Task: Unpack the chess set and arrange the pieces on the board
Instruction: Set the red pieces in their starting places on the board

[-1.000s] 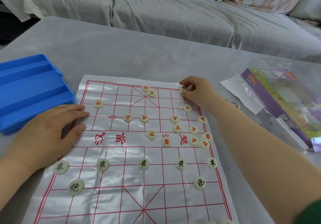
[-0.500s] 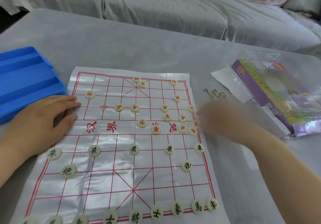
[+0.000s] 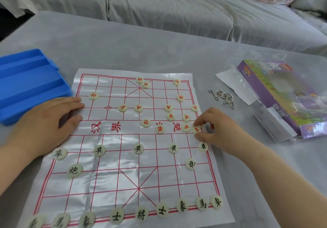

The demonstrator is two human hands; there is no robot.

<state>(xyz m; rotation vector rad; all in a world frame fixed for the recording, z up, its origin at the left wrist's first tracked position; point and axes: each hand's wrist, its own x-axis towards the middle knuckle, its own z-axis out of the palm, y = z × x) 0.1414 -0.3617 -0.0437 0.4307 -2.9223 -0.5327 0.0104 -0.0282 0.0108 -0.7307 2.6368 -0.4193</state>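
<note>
The board (image 3: pixel 109 180), a thin plastic sheet with red lines, lies flat on the grey table (image 3: pixel 141 50). The left hand (image 3: pixel 44 121) rests on its left edge with straight fingers, palm down, and holds nothing. The right hand (image 3: pixel 217 128) is at the right edge, beside the river line. Its thumb and forefinger are curled around a red piece (image 3: pixel 196 130) and seem to pinch it; it is not clear whether the piece is lifted or touches the board.

The black pieces (image 3: pixel 141 214) stand in order on the near half: a row along the near edge, two cannons, and five soldiers in a line. The other red pieces (image 3: pixel 138 108) lie scattered on the far half, most of them towards the right.

A blue tray (image 3: pixel 26 86) lies left of the board, just beside the left hand. To the right are metal rings (image 3: pixel 224 97) and a purple box (image 3: pixel 276 95) in a clear bag.
</note>
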